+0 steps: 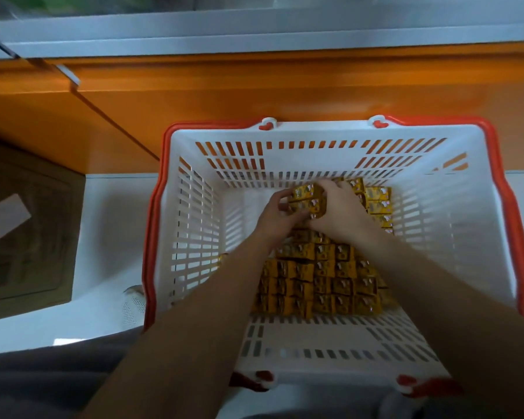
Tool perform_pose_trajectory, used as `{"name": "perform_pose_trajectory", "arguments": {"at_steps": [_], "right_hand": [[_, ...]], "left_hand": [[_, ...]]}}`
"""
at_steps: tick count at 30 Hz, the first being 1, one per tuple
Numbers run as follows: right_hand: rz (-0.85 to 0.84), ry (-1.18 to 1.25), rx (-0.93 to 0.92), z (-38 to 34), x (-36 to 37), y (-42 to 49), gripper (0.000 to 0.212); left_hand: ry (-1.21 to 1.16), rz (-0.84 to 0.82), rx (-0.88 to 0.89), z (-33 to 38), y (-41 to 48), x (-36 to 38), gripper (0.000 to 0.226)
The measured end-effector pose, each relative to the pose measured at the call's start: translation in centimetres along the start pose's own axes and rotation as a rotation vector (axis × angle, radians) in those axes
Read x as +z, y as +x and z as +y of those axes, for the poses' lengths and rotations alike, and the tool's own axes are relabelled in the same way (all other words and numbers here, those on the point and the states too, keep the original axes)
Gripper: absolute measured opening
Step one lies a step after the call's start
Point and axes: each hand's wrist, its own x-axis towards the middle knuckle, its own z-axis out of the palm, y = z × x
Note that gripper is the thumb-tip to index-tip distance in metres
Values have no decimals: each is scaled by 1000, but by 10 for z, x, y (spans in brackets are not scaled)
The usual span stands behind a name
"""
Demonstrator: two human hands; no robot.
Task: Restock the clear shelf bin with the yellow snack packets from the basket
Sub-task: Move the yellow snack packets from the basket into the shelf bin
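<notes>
Step in hand: lifting a batch out of the white shopping basket (315, 160). To do it well, I'd squeeze the batch evenly from both ends and lift straight up inside the basket, so no middle packets drop.

Basket holds tidy rows of yellow snack packets (321, 282), filling its near and right parts; floor bare at its far left. Bundle of packets (309, 201) is at the basket's far middle, clamped between the hands. Left hand (277, 217) curled on the bundle's left end, right hand (341, 211) curled over its right.

Cardboard box (28, 225) left of basket, contents unreadable. White shelf edge (254, 28) beyond basket; clear bin not identifiable, blurred.
</notes>
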Motion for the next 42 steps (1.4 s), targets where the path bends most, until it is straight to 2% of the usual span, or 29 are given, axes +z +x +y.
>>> {"name": "perform_pose_trajectory", "arguments": {"at_steps": [5, 14, 22, 27, 29, 31, 33, 36, 42], "right_hand": [[18, 60, 6, -7, 9, 2, 68], [44, 160, 14, -3, 16, 8, 75], [87, 238, -23, -8, 15, -2, 68], [98, 323, -35, -2, -17, -11, 60], [58, 386, -20, 5, -38, -13, 63], [30, 449, 1, 15, -58, -17, 63], [7, 506, 16, 26, -72, -22, 65], [4, 556, 47, 40, -84, -33, 67], [21, 722, 87, 51, -80, -45, 67]], "left_hand": [[-83, -7, -35, -1, -1, -3, 57], [-116, -13, -69, 0, 0, -10, 41], [-113, 4, -27, -3, -3, -19, 36], [-121, 9, -12, 10, -5, -29, 26], [-44, 43, 22, 17, -5, -27, 21], [161, 45, 67, 19, -5, -20, 23], [363, -46, 58, 17, -7, -8, 30], [513, -218, 12, 13, -12, 4, 40], [757, -339, 96, 20, -15, -3, 50]]}}
